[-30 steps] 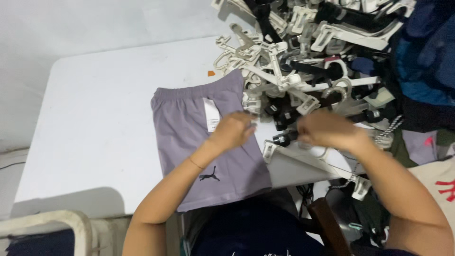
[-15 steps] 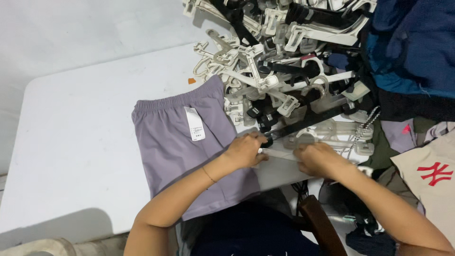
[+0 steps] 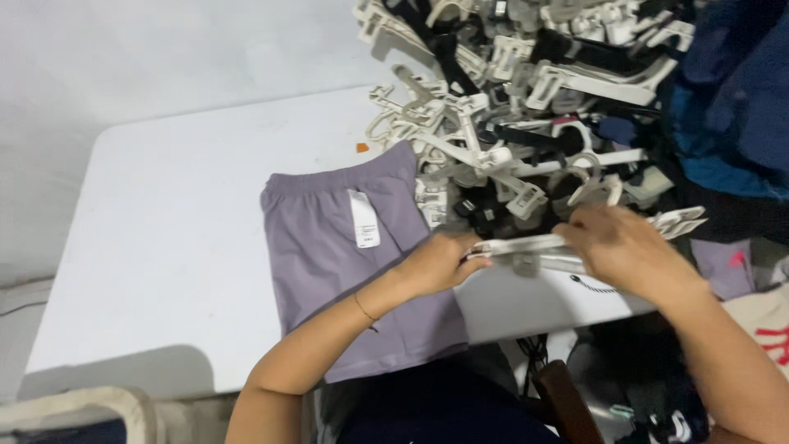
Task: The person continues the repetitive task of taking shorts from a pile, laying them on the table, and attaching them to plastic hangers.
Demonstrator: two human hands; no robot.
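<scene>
Together, both forearms reach forward over the white table (image 3: 164, 247). Left hand (image 3: 436, 263) and right hand (image 3: 629, 251) have fingers curled around opposite ends of a white clip hanger (image 3: 526, 245), held level just beside lilac shorts (image 3: 345, 263) lying flat, near the hanger pile (image 3: 509, 123).

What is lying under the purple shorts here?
The purple shorts lie flat on the white table. The left hand rests on their right edge, holding a white hanger with the right hand. Anything beneath the cloth is covered.
</scene>
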